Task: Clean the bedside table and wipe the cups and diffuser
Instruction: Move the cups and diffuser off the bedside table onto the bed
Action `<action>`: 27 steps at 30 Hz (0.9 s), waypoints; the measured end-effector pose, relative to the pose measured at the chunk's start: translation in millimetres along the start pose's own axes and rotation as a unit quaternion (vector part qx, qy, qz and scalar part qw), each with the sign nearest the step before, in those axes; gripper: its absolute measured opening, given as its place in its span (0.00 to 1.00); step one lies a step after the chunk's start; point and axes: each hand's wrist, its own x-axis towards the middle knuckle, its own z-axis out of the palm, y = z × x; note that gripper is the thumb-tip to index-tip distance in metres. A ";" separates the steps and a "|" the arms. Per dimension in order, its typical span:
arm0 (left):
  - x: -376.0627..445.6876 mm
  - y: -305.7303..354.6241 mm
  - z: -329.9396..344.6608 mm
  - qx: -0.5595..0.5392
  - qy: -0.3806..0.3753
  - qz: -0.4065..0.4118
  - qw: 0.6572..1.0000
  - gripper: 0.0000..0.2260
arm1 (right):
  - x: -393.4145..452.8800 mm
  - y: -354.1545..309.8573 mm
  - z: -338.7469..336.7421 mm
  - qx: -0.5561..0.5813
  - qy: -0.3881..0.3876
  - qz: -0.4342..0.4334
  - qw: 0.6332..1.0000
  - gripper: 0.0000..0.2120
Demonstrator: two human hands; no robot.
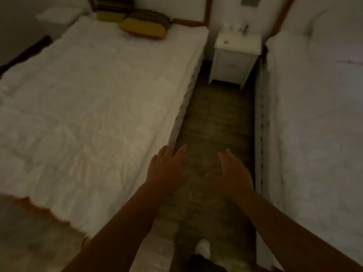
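Left hand [167, 167] and right hand [233, 173] both open and empty, bedside table [234, 55] well ahead between beds; walk the aisle squarely, fetch a cloth first.

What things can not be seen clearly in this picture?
- Items on the bedside table, head view: too small, dim and blurred to tell cups from diffuser.
- Right bed: cut off by the right edge.
- Both hands, left and right: empty, but no cloth is visible anywhere.

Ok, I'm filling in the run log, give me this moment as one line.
stage: approach | left hand: open, empty | right hand: open, empty | bedside table: far end of aisle, untouched
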 end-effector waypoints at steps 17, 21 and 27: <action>267.6 110.4 -40.0 0.055 0.041 0.106 0.992 0.39 | 180.5 117.7 -132.2 -0.031 0.064 0.054 0.996 0.45; 362.8 103.6 -59.9 0.055 0.042 0.124 0.990 0.39 | 264.4 118.9 -155.4 -0.033 0.065 0.066 0.995 0.46; 482.5 106.6 -103.6 0.064 0.029 0.135 0.988 0.40 | 374.9 118.7 -199.9 -0.018 0.054 0.076 0.995 0.44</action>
